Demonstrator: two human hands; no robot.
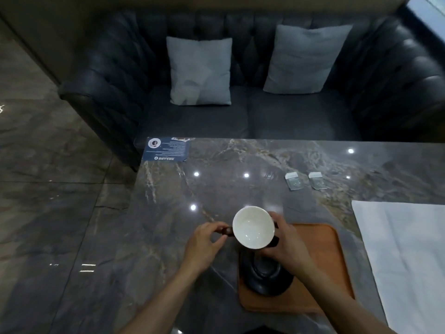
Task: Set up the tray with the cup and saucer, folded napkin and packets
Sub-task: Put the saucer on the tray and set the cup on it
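Left hand point(204, 239) pinches the dark handle of the cup with white inside and dark outer wall point(252, 227), fingers curled on it just left of the bowl. Cup is held aloft and tilted, mouth towards the camera. Right hand point(287, 244) wraps the cup's far side, fingers curled round the wall. Below and between the hands sits the dark round saucer point(266, 276), resting on the left part of the flat brown wooden tray point(322, 256); the cup is not touching it.

Beyond the right hand, well apart on the grey marble surface point(168, 213), lie two small pale packets point(294, 181) point(317, 180), side by side. Right of the right hand, past the tray edge, a white cloth napkin point(404, 251) lies spread, unfolded.

Step in hand, as judged: seating the cup on the saucer. Next move calls for levelling the cup upright and lowering it into the saucer's well. Napkin and packets are not yet on the tray.
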